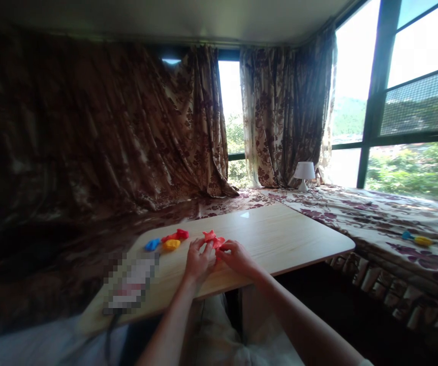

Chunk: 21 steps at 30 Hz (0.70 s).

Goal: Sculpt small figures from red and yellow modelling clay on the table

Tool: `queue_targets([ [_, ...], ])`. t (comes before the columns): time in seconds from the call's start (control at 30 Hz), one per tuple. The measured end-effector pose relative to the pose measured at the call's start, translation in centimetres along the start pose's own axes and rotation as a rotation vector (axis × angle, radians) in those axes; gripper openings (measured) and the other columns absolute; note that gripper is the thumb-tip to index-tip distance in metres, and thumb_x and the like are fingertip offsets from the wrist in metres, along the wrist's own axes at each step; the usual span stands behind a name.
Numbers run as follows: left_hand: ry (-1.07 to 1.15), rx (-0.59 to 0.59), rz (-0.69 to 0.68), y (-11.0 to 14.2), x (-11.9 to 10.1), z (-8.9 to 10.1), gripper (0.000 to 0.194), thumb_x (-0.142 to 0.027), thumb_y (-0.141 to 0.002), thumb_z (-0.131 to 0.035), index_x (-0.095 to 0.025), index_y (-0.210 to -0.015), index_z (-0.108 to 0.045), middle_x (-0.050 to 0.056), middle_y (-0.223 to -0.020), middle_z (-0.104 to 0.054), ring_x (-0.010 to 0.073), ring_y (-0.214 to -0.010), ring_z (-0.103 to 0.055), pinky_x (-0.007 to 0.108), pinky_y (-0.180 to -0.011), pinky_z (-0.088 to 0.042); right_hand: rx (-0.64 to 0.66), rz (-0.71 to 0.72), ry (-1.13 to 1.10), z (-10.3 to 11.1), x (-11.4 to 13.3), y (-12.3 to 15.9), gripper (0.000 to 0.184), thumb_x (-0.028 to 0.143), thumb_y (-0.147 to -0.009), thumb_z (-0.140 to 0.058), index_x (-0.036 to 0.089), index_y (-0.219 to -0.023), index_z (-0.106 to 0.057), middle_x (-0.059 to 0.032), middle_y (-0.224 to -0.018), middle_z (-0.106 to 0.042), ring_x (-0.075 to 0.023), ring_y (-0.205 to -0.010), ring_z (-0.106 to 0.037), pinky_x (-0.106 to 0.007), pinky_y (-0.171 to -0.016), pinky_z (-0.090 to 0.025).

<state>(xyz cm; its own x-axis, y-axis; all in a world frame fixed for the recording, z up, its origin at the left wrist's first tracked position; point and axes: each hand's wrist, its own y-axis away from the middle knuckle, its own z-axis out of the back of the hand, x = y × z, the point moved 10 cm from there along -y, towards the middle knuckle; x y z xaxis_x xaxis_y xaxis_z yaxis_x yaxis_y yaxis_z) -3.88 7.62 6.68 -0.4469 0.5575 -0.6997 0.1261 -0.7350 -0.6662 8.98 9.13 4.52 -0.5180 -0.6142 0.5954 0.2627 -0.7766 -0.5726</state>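
Note:
On the wooden table, a coral-red, uneven lump (210,236) that looks like modelling clay lies between my hands. Its far edge has star-like points. My left hand (199,260) presses on its left side with bent fingers. From the right, my right hand (237,257) pinches its near right edge. My fingers cover part of the lump. To the left sit a blue lump (152,245), a yellow lump (171,245) and a red lump (182,234), close together.
The pale table (280,239) has rounded corners. A blurred-out flat object (131,284) lies at its left end. Beyond are a patterned cover (375,218), a white lamp (304,173) and a yellow-and-blue item (421,240) on the right.

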Motion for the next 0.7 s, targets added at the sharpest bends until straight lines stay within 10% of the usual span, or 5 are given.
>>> queue_targets([
  [0.7,-0.079,0.083,0.020,0.2,0.8,-1.1,0.016,-0.031,-0.070,-0.059,-0.020,-0.066,-0.070,0.004,-0.071,-0.066,0.0212,-0.078,-0.057,0.035,-0.081,-0.042,-0.184,-0.103,-0.346,1.8,-2.5,-0.2,0.027,0.028,-0.076,-0.053,0.013,-0.056,-0.063,-0.0002,-0.058,-0.056,-0.0115,-0.059,-0.049,-0.021,-0.055,-0.036],
])
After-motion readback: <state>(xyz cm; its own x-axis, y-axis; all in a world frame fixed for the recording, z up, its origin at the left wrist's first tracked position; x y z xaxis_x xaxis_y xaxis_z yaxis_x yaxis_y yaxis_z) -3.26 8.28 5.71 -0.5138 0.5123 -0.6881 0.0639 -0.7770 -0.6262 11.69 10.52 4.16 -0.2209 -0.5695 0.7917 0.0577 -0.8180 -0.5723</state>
